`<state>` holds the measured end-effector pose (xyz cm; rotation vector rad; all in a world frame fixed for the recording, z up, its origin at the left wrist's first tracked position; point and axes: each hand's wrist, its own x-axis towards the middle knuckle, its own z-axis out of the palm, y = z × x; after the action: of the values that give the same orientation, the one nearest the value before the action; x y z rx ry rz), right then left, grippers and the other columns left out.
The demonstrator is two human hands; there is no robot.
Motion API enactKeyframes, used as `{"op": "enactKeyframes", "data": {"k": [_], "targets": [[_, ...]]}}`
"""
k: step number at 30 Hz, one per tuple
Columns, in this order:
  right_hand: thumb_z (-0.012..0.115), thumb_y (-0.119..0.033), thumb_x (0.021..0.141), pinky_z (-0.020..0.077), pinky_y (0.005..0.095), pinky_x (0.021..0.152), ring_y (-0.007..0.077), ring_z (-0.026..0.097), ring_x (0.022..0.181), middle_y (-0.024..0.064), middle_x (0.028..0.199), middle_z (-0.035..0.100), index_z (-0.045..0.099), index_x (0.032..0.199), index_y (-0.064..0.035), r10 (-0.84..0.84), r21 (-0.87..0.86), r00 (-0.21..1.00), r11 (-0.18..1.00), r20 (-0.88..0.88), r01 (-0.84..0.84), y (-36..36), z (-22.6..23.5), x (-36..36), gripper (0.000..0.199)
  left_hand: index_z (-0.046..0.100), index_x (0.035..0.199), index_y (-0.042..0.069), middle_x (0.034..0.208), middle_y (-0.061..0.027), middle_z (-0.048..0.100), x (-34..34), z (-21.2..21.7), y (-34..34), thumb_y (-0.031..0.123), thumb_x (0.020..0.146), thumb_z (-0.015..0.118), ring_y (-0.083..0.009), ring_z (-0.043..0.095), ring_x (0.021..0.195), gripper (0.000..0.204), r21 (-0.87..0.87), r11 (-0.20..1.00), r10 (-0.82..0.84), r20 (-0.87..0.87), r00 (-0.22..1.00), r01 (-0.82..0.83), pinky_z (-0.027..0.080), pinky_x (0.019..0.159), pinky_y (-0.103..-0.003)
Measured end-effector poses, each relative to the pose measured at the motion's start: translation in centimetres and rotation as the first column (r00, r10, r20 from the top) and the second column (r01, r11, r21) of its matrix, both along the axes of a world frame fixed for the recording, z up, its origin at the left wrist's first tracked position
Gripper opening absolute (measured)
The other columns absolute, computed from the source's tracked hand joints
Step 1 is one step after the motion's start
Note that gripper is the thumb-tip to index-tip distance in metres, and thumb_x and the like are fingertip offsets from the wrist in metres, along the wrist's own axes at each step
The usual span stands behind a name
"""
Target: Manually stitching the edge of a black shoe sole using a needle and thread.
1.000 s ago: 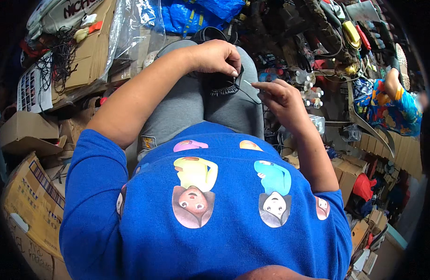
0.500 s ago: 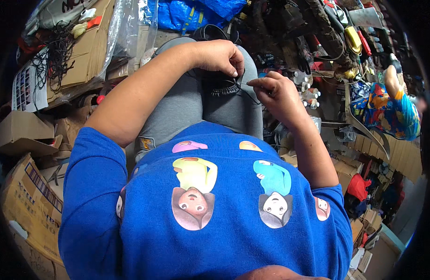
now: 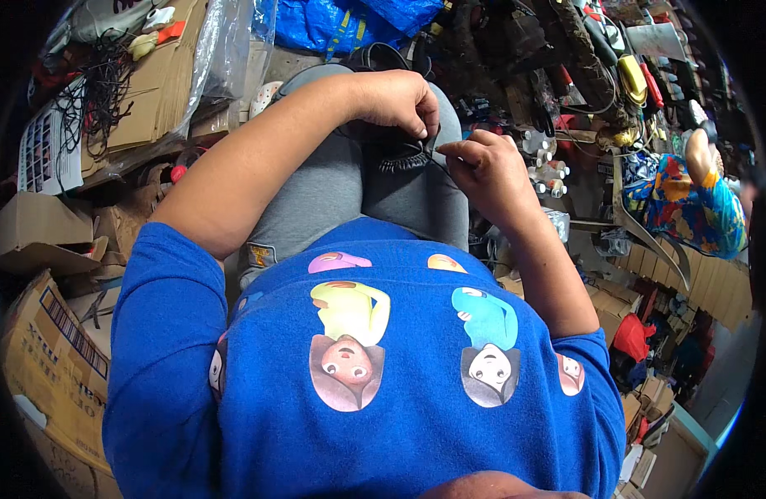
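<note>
Over my lap hangs a dark piece with a comb-like black fringe (image 3: pixel 404 161), its upper part hidden under my left hand. My left hand (image 3: pixel 404 101) is bent down from above, thumb and fingers pinched together at the edge of that dark piece. To its right, my right hand (image 3: pixel 485 170) is closed, with the index finger and thumb gripping a thin black cord (image 3: pixel 441 165). The cord runs between the two hands beside the fringe. The two sets of fingertips are a short way apart. What lies inside the left fingers is too small to make out.
Grey-trousered knees (image 3: pixel 304 175) lie beneath the hands. Flattened cardboard (image 3: pixel 150 108) and tangled black cords (image 3: pixel 108 87) are at the left, a blue plastic sheet (image 3: pixel 341 25) ahead. Several small bottles (image 3: pixel 549 175) stand to the right. Another person in a colourful shirt (image 3: pixel 682 195) sits far right.
My right hand has shifted slightly left, bringing its fingertips closer to the left hand and the fringe. The left hand keeps its pinch almost in place.
</note>
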<state>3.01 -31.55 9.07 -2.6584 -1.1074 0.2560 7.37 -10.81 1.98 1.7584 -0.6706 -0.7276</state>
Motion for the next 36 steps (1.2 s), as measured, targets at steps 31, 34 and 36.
{"op": "enactKeyframes", "data": {"k": [31,34,36], "targets": [[0.065,-0.004,0.080,0.0462,0.0290,0.069,0.0196,0.057,0.076,0.0072,0.081,0.053,0.070,0.101,-0.0138,-0.116,0.244,0.894,0.940,-0.432,0.240,-2.8,-2.2,0.2,0.024,0.059,0.114,0.006,0.102,-0.0050,0.056,-1.9,1.4,16.5,0.006,0.083,0.050,-0.0128,0.056,0.091,0.033,-0.025,0.732,0.669,0.219,0.710,-0.681,0.046,0.082,-0.028],[0.063,-0.002,0.080,0.0454,0.0311,0.071,0.0221,0.056,0.079,0.0078,0.081,0.053,0.069,0.104,-0.0150,-0.111,0.208,0.908,0.955,-0.403,0.209,-2.1,-1.6,-0.3,0.028,0.061,0.120,0.010,0.109,-0.0065,0.058,-4.7,2.8,24.0,0.009,0.088,0.053,-0.0105,0.059,0.081,0.032,0.172,0.404,0.767,0.471,0.435,-0.899,0.048,0.079,-0.027],[0.062,-0.002,0.079,0.0443,0.0332,0.073,0.0228,0.056,0.079,0.0073,0.080,0.053,0.069,0.105,-0.0161,-0.147,0.162,0.919,0.962,-0.366,0.218,-2.2,-1.9,-1.0,0.030,0.066,0.111,0.008,0.104,-0.0053,0.061,-6.0,2.6,20.7,0.006,0.087,0.056,-0.0101,0.058,0.082,0.026,0.079,0.366,0.778,0.522,0.351,-0.927,0.048,0.077,-0.026]]}}
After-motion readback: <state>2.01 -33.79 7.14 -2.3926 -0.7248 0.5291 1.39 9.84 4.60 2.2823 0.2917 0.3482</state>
